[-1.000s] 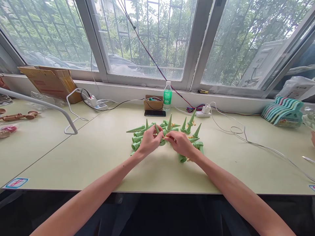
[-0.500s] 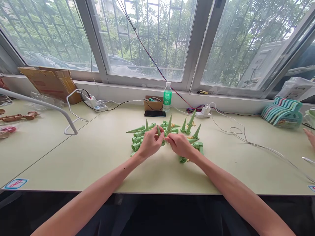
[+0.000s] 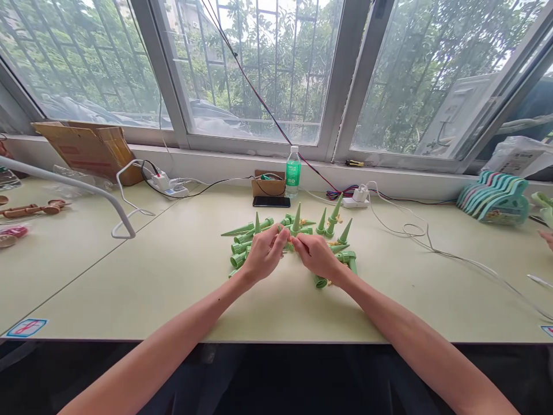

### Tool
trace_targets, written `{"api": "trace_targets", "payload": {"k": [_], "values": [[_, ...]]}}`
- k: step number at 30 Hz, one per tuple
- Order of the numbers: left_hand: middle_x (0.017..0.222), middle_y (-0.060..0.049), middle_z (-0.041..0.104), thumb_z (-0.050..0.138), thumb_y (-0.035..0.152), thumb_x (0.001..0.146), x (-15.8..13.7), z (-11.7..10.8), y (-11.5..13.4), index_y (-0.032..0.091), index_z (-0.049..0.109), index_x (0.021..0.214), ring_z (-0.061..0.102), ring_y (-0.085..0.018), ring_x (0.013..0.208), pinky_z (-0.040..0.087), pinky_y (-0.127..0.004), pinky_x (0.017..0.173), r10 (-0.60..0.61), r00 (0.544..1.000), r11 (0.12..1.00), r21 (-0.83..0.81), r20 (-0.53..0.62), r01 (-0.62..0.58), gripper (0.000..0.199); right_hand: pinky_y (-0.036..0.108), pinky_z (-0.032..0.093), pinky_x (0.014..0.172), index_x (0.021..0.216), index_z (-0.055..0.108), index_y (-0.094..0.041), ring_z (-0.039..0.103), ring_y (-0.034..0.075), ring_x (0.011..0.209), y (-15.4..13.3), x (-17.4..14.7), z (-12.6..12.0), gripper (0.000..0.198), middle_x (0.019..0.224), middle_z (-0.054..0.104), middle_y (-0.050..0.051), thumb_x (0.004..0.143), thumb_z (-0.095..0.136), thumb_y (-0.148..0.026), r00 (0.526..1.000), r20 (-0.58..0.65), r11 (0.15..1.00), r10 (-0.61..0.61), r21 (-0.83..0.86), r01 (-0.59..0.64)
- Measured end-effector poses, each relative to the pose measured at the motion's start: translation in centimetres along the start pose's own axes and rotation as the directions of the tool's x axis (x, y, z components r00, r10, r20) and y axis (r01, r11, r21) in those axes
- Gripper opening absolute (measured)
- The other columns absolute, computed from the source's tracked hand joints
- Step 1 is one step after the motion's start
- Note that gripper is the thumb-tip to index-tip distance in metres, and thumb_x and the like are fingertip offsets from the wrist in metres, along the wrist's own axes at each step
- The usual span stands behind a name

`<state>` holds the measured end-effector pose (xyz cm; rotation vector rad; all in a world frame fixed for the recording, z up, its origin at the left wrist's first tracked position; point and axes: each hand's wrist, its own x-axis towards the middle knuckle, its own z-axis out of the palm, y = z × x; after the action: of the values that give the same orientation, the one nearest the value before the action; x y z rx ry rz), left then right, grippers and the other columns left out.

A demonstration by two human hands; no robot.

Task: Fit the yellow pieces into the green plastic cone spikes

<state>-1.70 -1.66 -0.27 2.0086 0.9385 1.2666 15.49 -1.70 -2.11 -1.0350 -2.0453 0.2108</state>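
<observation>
My left hand (image 3: 268,251) is closed around a green plastic spike, which the fingers now almost wholly cover. Close against it, my right hand (image 3: 316,253) is pinched shut, its fingertips meeting those of the left; what they grip is too small and hidden to make out. Around both hands lie more green plastic pieces: a cone-shaped spike (image 3: 296,219) standing upright behind them, upright cones (image 3: 334,213) to the right, several tubes (image 3: 237,260) on their sides at the left, and an elbow-shaped piece (image 3: 348,257) by my right wrist. Small yellow parts (image 3: 339,219) show among them.
Behind the pile are a phone (image 3: 271,202), a small cardboard box (image 3: 268,185) and a green-labelled bottle (image 3: 292,170). White cables (image 3: 425,239) run across the right side. Teal hangers (image 3: 495,199) and another person's hand (image 3: 548,238) are at far right. A white lamp arm (image 3: 86,187) crosses the left.
The spike in my left hand has tipped from upright and is now mostly behind the fingers. Both hands have drawn slightly closer together. The other person's hand has shifted toward the right edge.
</observation>
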Motion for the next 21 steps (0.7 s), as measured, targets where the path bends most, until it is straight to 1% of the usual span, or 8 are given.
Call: {"api": "trace_targets", "payload": {"k": [2,5,8,11,14,18,19,21], "values": [[0.054,0.001,0.051,0.030,0.053,0.097,0.0,-0.1,0.0,0.018,0.060,0.085,0.049,-0.011,0.048,0.041,-0.024,0.051,-0.021,1.000,0.998,-0.052,0.016,0.021,0.049,0.025,0.025,0.050,0.062,0.031,-0.021,0.028,0.010,0.048,0.1,0.0,0.0,0.039,0.053,0.037,-0.004,0.099,0.037,-0.034,1.000,-0.023,1.000,0.012,0.013,-0.012],[0.061,-0.002,0.055,0.026,0.058,0.096,0.1,0.0,0.1,0.017,0.062,0.090,0.055,-0.014,0.053,0.043,-0.025,0.048,-0.081,0.996,0.974,-0.209,0.032,0.086,0.055,0.025,0.026,0.050,0.062,0.034,-0.021,0.028,0.010,0.049,0.2,0.0,0.1,0.040,0.053,0.036,-0.004,0.099,0.039,-0.035,0.997,-0.071,0.999,0.028,0.026,-0.026],[0.067,-0.003,0.058,0.028,0.062,0.094,0.4,0.2,0.2,0.017,0.059,0.095,0.058,-0.015,0.056,0.044,-0.024,0.043,-0.146,0.989,0.931,-0.341,-0.014,0.132,0.055,0.025,0.027,0.051,0.063,0.038,-0.020,0.031,0.010,0.050,0.3,0.1,0.1,0.040,0.054,0.038,-0.004,0.099,0.040,-0.036,0.992,-0.123,0.999,0.036,0.026,-0.033],[0.058,0.002,0.053,0.040,0.059,0.092,0.8,0.1,0.3,0.019,0.054,0.092,0.055,-0.013,0.049,0.042,-0.022,0.040,-0.217,0.970,0.918,-0.362,-0.107,0.165,0.042,0.025,0.028,0.052,0.064,0.041,-0.020,0.033,0.011,0.051,0.3,0.1,0.0,0.039,0.056,0.040,-0.003,0.099,0.041,-0.037,0.987,-0.160,0.999,0.029,0.026,-0.025],[0.050,0.007,0.046,0.053,0.049,0.088,1.1,-0.2,0.0,0.021,0.049,0.089,0.045,-0.009,0.038,0.033,-0.018,0.034,-0.295,0.942,0.906,-0.360,-0.160,0.223,0.029,0.025,0.030,0.053,0.065,0.043,-0.020,0.035,0.011,0.052,0.1,0.1,-0.1,0.038,0.057,0.041,-0.003,0.099,0.041,-0.037,0.983,-0.185,0.999,0.006,0.035,0.000],[0.042,0.013,0.031,0.059,0.037,0.084,1.1,-0.3,-0.4,0.022,0.048,0.095,0.026,-0.005,0.028,0.021,-0.016,0.030,-0.401,0.907,0.873,-0.355,-0.132,0.334,0.022,0.025,0.033,0.056,0.068,0.047,-0.020,0.038,0.012,0.054,-0.1,0.1,-0.3,0.036,0.059,0.044,-0.002,0.099,0.041,-0.037,0.979,-0.203,0.999,-0.010,0.045,0.019],[0.042,0.013,0.031,0.059,0.035,0.084,1.1,-0.3,-0.4,0.022,0.048,0.097,0.024,-0.004,0.027,0.020,-0.016,0.030,-0.414,0.902,0.866,-0.358,-0.125,0.348,0.021,0.025,0.033,0.056,0.069,0.047,-0.020,0.039,0.012,0.055,-0.1,0.1,-0.4,0.036,0.060,0.045,-0.002,0.099,0.041,-0.037,0.979,-0.203,0.999,-0.009,0.046,0.019],[0.048,0.011,0.039,0.057,0.031,0.083,1.1,-0.2,-0.4,0.022,0.048,0.101,0.027,-0.004,0.028,0.022,-0.016,0.030,-0.419,0.901,0.856,-0.379,-0.109,0.352,0.022,0.025,0.035,0.057,0.069,0.048,-0.020,0.040,0.012,0.055,-0.1,0.1,-0.4,0.036,0.060,0.046,-0.001,0.099,0.041,-0.037,0.980,-0.198,0.999,-0.011,0.047,0.020]]}}
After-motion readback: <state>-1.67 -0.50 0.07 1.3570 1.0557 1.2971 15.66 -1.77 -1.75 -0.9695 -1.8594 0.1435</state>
